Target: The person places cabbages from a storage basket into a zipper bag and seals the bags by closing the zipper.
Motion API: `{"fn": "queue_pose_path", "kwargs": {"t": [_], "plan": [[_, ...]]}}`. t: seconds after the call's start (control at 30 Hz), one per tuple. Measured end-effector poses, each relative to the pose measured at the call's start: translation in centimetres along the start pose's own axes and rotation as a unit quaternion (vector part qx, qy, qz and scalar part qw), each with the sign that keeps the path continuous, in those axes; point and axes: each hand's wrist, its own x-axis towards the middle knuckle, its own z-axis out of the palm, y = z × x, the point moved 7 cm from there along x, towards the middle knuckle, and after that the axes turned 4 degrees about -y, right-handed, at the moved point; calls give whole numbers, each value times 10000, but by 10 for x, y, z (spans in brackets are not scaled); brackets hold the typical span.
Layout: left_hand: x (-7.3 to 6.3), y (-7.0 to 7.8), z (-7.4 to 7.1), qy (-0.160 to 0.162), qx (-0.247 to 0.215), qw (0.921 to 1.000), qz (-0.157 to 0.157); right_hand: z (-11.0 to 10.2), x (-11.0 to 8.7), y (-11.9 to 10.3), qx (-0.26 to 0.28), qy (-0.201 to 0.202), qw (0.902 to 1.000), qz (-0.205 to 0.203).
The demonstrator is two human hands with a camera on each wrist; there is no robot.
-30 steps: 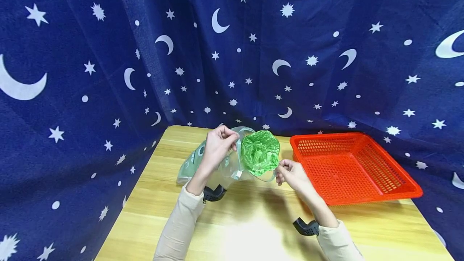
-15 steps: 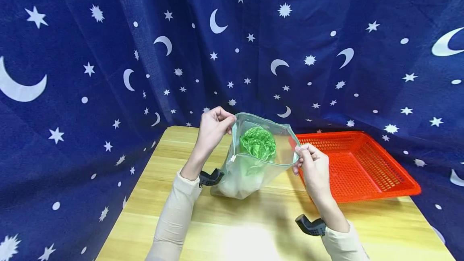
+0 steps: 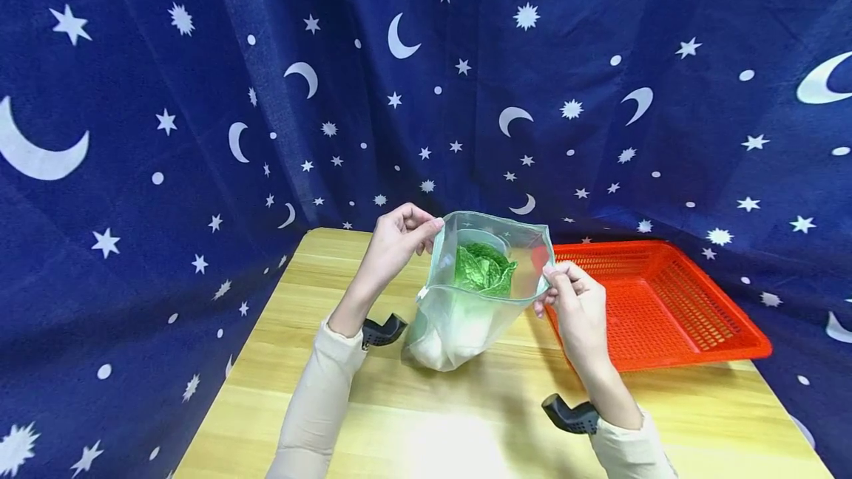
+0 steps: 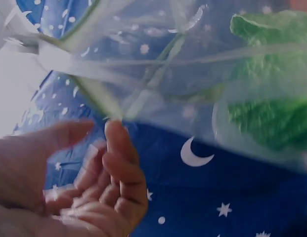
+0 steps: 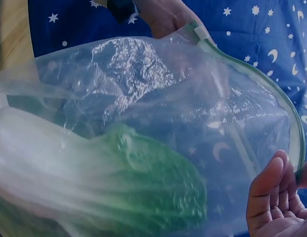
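Observation:
A clear zip bag [image 3: 435,313] with a pale green zip rim stands over the table, its mouth held wide. Inside is a napa cabbage [image 3: 482,270], leafy green end up, its white base showing through the plastic. My left hand [image 3: 399,239] pinches the rim at the left, near the white slider [image 3: 422,292]. On the opposite side, my right hand [image 3: 575,305] grips the rim between thumb and fingers. The left wrist view has the left fingertips [image 4: 113,129] right at the bag's edge. In the right wrist view the cabbage [image 5: 143,182] lies lengthwise behind the plastic.
An orange-red perforated plastic basket [image 3: 659,309] sits on the right side of the wooden table [image 3: 279,361], just beyond my right hand. A dark blue curtain [image 3: 466,94] with moons and stars hangs behind the table and along its left side.
The bag has swung from lying leftward to upright, and its mouth has been spread wider. My right hand has moved right and up with the rim. The cabbage now sits lower inside.

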Motion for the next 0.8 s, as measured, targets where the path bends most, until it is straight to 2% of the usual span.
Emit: {"fn": "queue_pose_path", "kwargs": {"t": [0.13,0.27,0.37,0.5,0.7,0.8], "plan": [[-18,1,4,-770,470,9956,252,1,1,4,161,-89,9998,78],[-42,7,10,-1723,1036,9775,644,2,2,7,485,-140,9987,113],[-52,9,10,-2134,1296,9642,891,1,4,8,615,-102,9980,61],[-57,7,8,-2398,1365,9558,1019,-1,6,10,772,-31,9970,50],[-56,2,4,-2336,1236,9596,967,-5,10,16,918,-7,9958,67],[-55,-1,6,-2402,1339,9570,927,-6,12,17,971,-31,9953,61]]}}
